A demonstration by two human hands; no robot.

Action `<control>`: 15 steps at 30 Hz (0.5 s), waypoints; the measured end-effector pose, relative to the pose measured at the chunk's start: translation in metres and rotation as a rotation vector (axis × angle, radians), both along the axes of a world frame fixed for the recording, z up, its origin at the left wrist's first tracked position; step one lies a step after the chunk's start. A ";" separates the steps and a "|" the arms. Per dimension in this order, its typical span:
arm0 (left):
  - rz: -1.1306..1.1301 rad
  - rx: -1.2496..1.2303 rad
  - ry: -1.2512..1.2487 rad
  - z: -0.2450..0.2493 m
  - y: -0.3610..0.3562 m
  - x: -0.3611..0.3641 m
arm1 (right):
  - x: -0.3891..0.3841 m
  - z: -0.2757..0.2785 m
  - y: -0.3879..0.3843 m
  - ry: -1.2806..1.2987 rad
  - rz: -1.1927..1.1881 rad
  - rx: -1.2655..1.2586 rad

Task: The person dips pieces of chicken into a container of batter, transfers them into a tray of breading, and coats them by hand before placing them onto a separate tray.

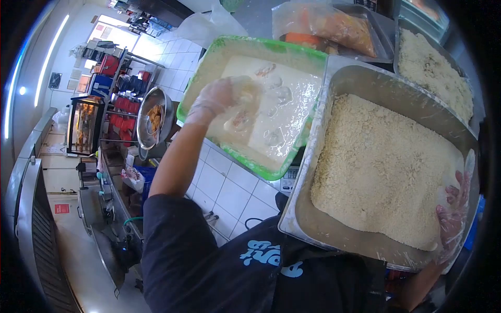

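Observation:
My left hand [216, 96], in a clear plastic glove, reaches over a green-rimmed tub [229, 154] of pale, runny batter [297, 107]. Its fingers are blurred and partly hidden at the batter, so I cannot tell what they hold. Several coated pieces [282, 95] poke out of the liquid near the fingers. At the far right, my right hand [453, 211], gloved and dusted with flour, rests with fingers apart against the inner wall of a large metal pan [308, 208]. Crumbly breading flour [386, 167] fills the pan beside it.
Behind the pan stands a second tray of breading [430, 68]. A plastic bag of orange-coloured food [334, 31] lies in a metal tray at the back. A scale [288, 180] shows between tub and pan. Further left are a metal bowl with fried pieces [155, 119] and a wok [109, 250].

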State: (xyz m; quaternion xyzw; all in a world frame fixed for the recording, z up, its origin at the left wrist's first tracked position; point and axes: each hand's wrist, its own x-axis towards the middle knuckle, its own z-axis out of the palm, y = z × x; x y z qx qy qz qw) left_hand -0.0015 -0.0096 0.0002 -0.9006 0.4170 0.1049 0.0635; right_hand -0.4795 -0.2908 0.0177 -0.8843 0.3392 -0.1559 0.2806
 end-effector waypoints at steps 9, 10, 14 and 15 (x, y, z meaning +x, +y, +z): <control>-0.066 0.257 0.141 -0.022 -0.019 0.025 | 0.001 0.003 0.008 -0.060 -0.039 0.145; -0.068 0.274 0.179 -0.015 -0.021 0.021 | 0.001 0.004 0.008 -0.044 -0.033 0.098; -0.315 0.220 0.231 -0.028 0.005 0.067 | -0.001 0.006 0.005 -0.003 -0.017 0.022; -0.300 0.200 0.226 -0.011 0.002 0.057 | -0.001 0.005 0.003 -0.003 -0.012 0.028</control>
